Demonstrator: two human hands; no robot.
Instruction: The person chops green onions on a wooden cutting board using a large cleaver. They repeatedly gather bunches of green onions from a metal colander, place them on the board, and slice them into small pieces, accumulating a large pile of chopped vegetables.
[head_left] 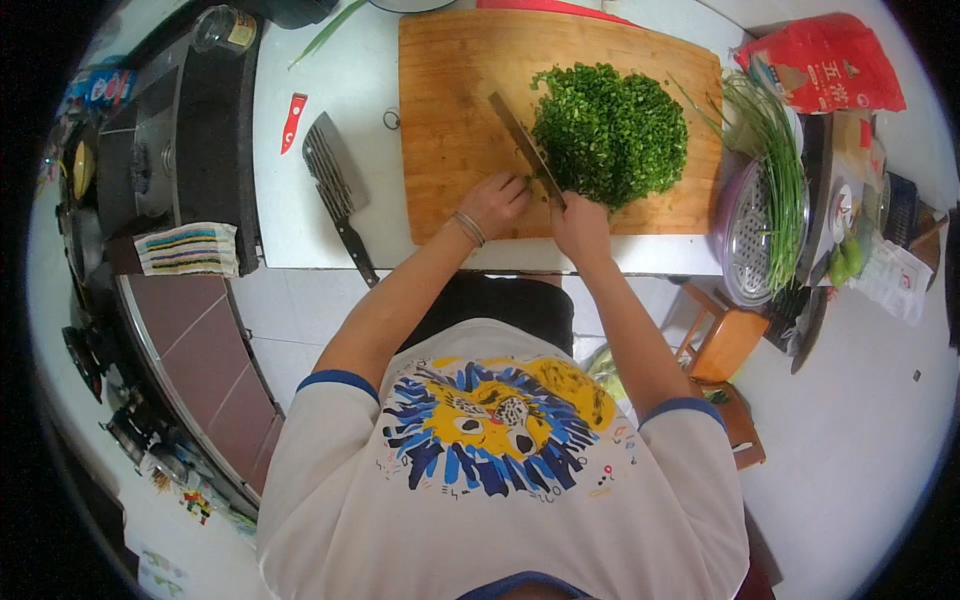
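A kitchen knife (523, 140) slants over the wooden cutting board (455, 110), its tip pointing away and to the left. My right hand (583, 228) is closed around its handle at the board's near edge. Just left of the blade, my left hand (498, 205) rests with fingers curled together; a few green bits lie by its fingertips, and whatever it pinches is too small to make out. Right of the knife, a large heap of finely chopped green onions (610, 135) covers the board, touching or nearly touching the blade.
A black-handled cleaver (332, 185) and a small red-handled tool (293, 122) lie on the white table left of the board. At right, long green onions (785, 190) rest over a purple-rimmed colander (745, 240), beside a red bag (825, 65). A wooden stool (730, 340) stands below.
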